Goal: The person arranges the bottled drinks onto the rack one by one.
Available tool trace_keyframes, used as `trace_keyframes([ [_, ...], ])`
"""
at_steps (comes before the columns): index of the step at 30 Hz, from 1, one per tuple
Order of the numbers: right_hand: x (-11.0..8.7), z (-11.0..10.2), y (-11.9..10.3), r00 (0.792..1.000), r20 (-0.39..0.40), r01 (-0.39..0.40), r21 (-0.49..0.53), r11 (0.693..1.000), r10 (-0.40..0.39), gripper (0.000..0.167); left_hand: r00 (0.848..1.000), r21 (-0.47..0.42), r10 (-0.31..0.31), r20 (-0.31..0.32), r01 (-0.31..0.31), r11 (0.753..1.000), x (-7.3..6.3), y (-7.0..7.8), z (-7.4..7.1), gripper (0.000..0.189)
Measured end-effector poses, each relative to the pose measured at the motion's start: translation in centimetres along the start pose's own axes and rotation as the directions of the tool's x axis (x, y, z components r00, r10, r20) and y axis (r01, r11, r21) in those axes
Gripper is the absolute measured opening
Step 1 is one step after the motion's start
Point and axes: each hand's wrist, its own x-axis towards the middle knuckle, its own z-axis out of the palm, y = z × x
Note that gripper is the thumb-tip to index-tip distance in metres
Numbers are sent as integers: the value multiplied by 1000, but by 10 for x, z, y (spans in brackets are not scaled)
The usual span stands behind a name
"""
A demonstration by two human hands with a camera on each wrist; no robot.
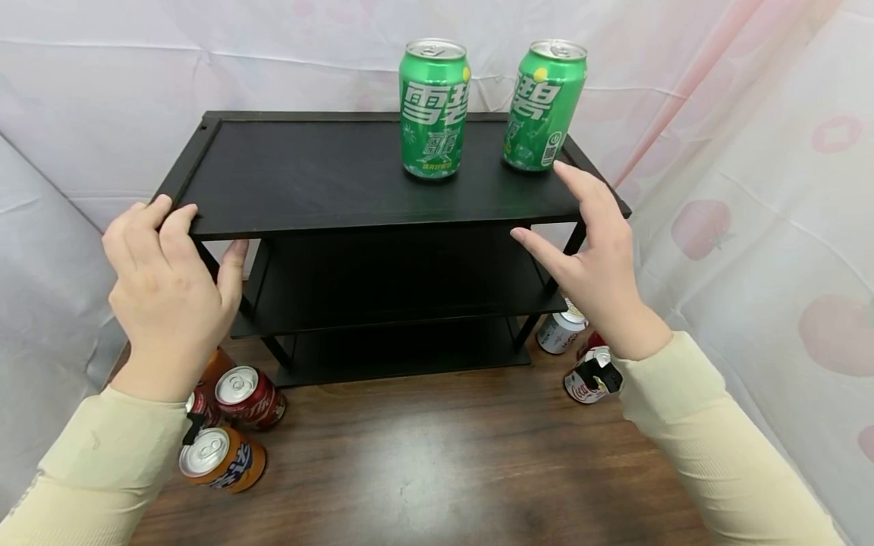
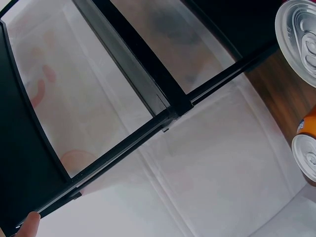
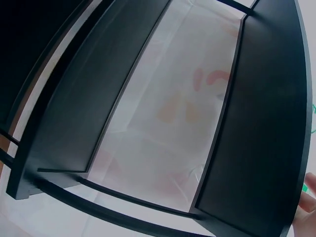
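A black three-tier shelf rack (image 1: 293, 167) stands in the middle of the head view. At its left front corner, my left hand (image 1: 167, 292) grips the top board, fingers over the edge and thumb below it. One fingertip (image 2: 30, 224) shows at that edge in the left wrist view. Two green soda cans stand on the top board: one can (image 1: 437, 125) right of centre, the other can (image 1: 542, 114) near the right end. My right hand (image 1: 597, 262) holds nothing, thumb and fingers spread before the right front corner, an index fingertip close to the right can's base.
On the brown wooden floor (image 1: 416, 455), a dark red can (image 1: 262, 406) and an orange can (image 1: 239, 466) stand at the left, among others partly hidden. A silver can (image 1: 560, 334) and a dark-and-white can (image 1: 587, 383) stand at the right. Pale curtains (image 1: 751, 227) surround the rack.
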Motion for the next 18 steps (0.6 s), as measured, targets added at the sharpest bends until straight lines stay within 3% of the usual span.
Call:
trace_keyframes([
  [18,-27,-8,7,994,-95,61,60,996,-55,69,1000,3,-7,5,7,1000,0,0,0,47],
])
